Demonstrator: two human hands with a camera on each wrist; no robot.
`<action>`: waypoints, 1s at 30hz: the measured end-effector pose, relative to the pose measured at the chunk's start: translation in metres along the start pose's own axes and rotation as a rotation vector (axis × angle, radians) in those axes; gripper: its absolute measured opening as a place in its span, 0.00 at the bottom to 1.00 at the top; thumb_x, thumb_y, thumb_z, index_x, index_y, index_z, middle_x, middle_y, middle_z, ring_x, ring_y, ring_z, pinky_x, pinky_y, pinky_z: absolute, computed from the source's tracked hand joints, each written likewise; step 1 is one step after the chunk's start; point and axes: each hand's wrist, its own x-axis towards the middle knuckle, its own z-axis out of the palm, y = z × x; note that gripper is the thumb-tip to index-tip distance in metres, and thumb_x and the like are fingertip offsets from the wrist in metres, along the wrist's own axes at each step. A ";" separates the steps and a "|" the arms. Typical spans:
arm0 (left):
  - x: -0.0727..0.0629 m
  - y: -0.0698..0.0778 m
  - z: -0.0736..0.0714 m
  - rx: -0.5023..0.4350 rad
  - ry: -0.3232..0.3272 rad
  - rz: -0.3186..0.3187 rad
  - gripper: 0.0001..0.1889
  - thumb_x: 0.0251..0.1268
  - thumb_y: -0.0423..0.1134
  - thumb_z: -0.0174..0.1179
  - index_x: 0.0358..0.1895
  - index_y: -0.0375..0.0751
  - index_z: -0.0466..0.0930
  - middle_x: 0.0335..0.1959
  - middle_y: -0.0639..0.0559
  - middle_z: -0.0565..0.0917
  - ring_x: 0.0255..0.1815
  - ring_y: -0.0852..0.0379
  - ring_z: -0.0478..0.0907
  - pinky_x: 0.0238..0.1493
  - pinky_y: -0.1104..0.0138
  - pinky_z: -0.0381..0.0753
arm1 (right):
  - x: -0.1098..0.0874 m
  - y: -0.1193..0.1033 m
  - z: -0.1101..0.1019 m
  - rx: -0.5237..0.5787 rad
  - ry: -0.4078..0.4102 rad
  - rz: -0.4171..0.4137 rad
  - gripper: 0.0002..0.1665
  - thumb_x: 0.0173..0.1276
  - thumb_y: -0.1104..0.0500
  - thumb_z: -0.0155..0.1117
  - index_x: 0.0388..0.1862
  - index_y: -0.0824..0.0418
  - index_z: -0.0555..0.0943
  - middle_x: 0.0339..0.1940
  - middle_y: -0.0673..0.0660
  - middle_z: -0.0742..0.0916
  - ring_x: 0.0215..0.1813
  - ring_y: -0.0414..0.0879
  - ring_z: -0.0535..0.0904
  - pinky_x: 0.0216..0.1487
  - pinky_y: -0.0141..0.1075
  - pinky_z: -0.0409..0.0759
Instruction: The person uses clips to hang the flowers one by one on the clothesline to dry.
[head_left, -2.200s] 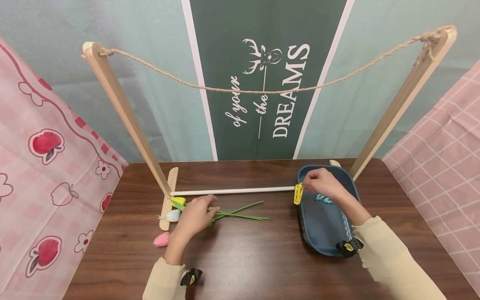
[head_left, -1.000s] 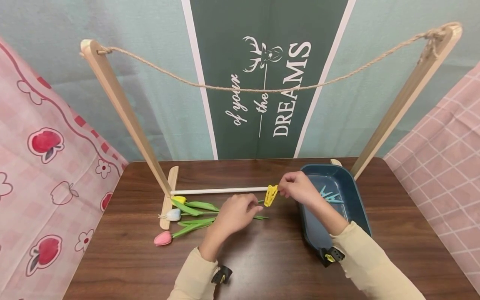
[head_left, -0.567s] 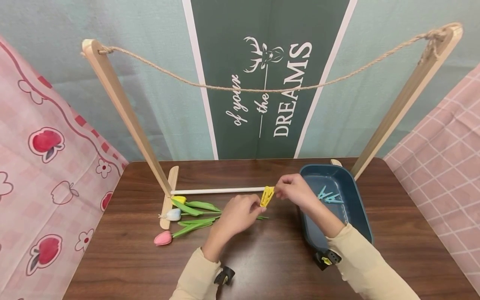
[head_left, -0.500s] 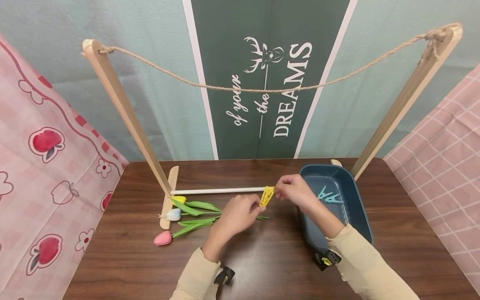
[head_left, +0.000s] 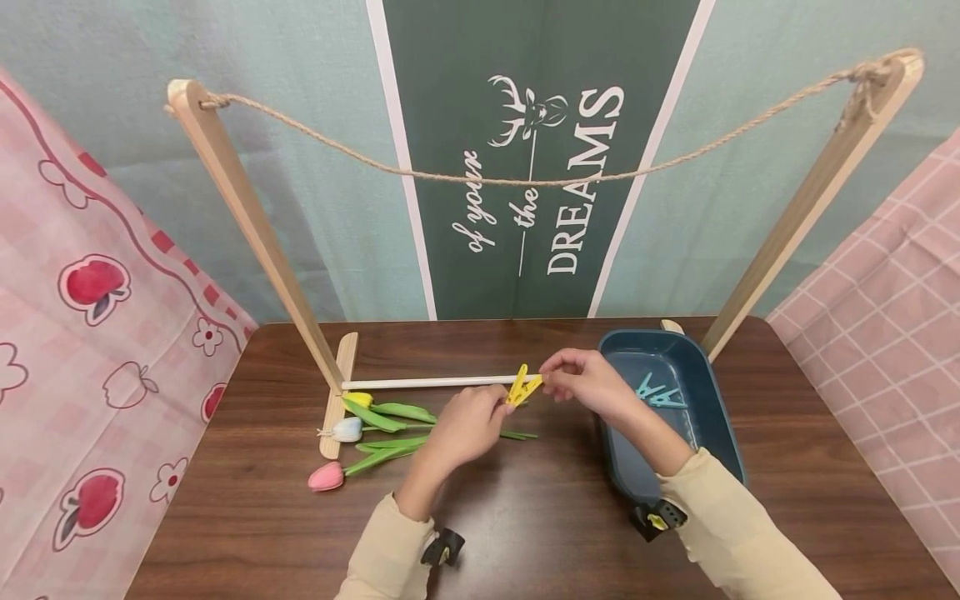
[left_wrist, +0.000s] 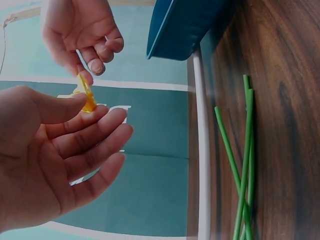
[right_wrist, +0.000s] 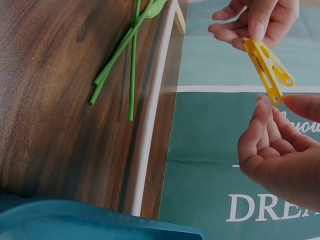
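Note:
A yellow clothespin (head_left: 519, 385) is held up between the two hands, above the table. The left hand (head_left: 467, 423) pinches its gripping end between thumb and index finger, its other fingers loosely extended in the left wrist view. Opposite, the right hand (head_left: 592, 385) has thumb and index fingertips on either side of one handle end of the clothespin (right_wrist: 259, 49). The two handles spread apart. Under and beside the left hand lie artificial tulips: a yellow one (head_left: 358, 401), a pale blue one (head_left: 347, 430) and a pink one (head_left: 326, 477); the hand covers part of the stems.
Light blue clothespins (head_left: 662, 395) lie in the dark blue tub (head_left: 726, 417) at the right, under the right forearm. A twine rope (head_left: 510, 181) sags between two wooden posts (head_left: 251, 218). A white rod (head_left: 420, 383) runs low across the back of the table.
The right hand brought the clothespin from the tub leftward to the left hand, which moved right from the tulips. The left hand now pinches the clothespin, which has turned so its handles point up and right.

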 end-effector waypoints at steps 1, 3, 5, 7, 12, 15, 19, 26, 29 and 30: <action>0.000 -0.001 -0.001 0.001 -0.005 -0.001 0.06 0.64 0.38 0.55 0.34 0.39 0.77 0.21 0.55 0.73 0.20 0.60 0.67 0.22 0.68 0.68 | 0.000 0.000 0.000 0.004 -0.013 -0.012 0.10 0.62 0.67 0.57 0.40 0.74 0.77 0.28 0.63 0.83 0.27 0.49 0.78 0.33 0.37 0.77; 0.000 -0.002 -0.003 0.003 -0.021 -0.004 0.06 0.64 0.38 0.55 0.35 0.39 0.78 0.21 0.56 0.74 0.20 0.60 0.68 0.23 0.68 0.68 | 0.000 0.001 0.000 0.007 -0.041 -0.033 0.11 0.62 0.68 0.58 0.42 0.73 0.76 0.30 0.63 0.83 0.29 0.50 0.79 0.34 0.38 0.78; 0.000 -0.004 -0.004 -0.001 -0.037 -0.007 0.06 0.65 0.38 0.54 0.36 0.39 0.78 0.22 0.55 0.74 0.21 0.60 0.68 0.24 0.68 0.69 | 0.000 0.001 0.000 0.005 -0.068 -0.051 0.11 0.61 0.68 0.59 0.42 0.73 0.77 0.31 0.63 0.84 0.30 0.51 0.79 0.35 0.38 0.78; -0.001 -0.006 -0.006 -0.015 -0.057 -0.012 0.06 0.65 0.37 0.54 0.36 0.38 0.78 0.21 0.56 0.73 0.21 0.60 0.68 0.24 0.68 0.68 | 0.000 0.001 0.000 -0.003 -0.096 -0.070 0.10 0.61 0.69 0.60 0.41 0.73 0.78 0.30 0.62 0.84 0.31 0.54 0.80 0.36 0.39 0.79; -0.002 -0.011 -0.010 -0.035 -0.099 -0.015 0.06 0.65 0.36 0.53 0.36 0.38 0.77 0.19 0.56 0.70 0.20 0.60 0.66 0.23 0.68 0.67 | 0.001 0.001 0.000 -0.003 -0.170 -0.108 0.09 0.59 0.70 0.61 0.39 0.73 0.78 0.30 0.64 0.83 0.33 0.58 0.80 0.36 0.38 0.80; -0.003 -0.012 -0.012 -0.043 -0.109 -0.013 0.06 0.66 0.35 0.53 0.36 0.37 0.77 0.19 0.55 0.70 0.20 0.60 0.65 0.24 0.68 0.67 | 0.001 0.001 0.001 0.000 -0.200 -0.119 0.09 0.59 0.71 0.60 0.39 0.74 0.78 0.31 0.67 0.83 0.33 0.57 0.80 0.37 0.38 0.80; -0.002 -0.013 -0.014 -0.055 -0.112 -0.010 0.06 0.66 0.35 0.52 0.36 0.38 0.77 0.20 0.55 0.70 0.21 0.60 0.65 0.25 0.68 0.67 | 0.001 0.002 0.002 -0.004 -0.217 -0.149 0.08 0.58 0.72 0.60 0.38 0.75 0.78 0.29 0.65 0.83 0.32 0.54 0.81 0.36 0.37 0.80; -0.002 -0.013 -0.015 -0.074 -0.105 -0.013 0.08 0.68 0.35 0.50 0.31 0.39 0.75 0.18 0.56 0.68 0.19 0.60 0.63 0.22 0.68 0.64 | 0.001 0.003 0.004 -0.071 -0.187 -0.195 0.06 0.57 0.73 0.61 0.34 0.74 0.79 0.27 0.63 0.83 0.30 0.54 0.80 0.33 0.35 0.79; -0.002 -0.013 -0.016 -0.081 -0.105 -0.019 0.10 0.68 0.35 0.48 0.29 0.38 0.75 0.17 0.56 0.67 0.18 0.60 0.61 0.22 0.69 0.62 | 0.001 0.002 0.005 -0.116 -0.157 -0.188 0.03 0.58 0.72 0.61 0.32 0.71 0.80 0.27 0.62 0.84 0.30 0.54 0.80 0.32 0.35 0.79; -0.002 -0.013 -0.016 -0.080 -0.104 -0.019 0.11 0.69 0.35 0.48 0.28 0.38 0.74 0.17 0.56 0.66 0.18 0.60 0.60 0.22 0.69 0.62 | 0.000 0.002 0.006 -0.129 -0.147 -0.183 0.03 0.58 0.72 0.62 0.32 0.70 0.81 0.27 0.62 0.84 0.30 0.54 0.80 0.32 0.36 0.79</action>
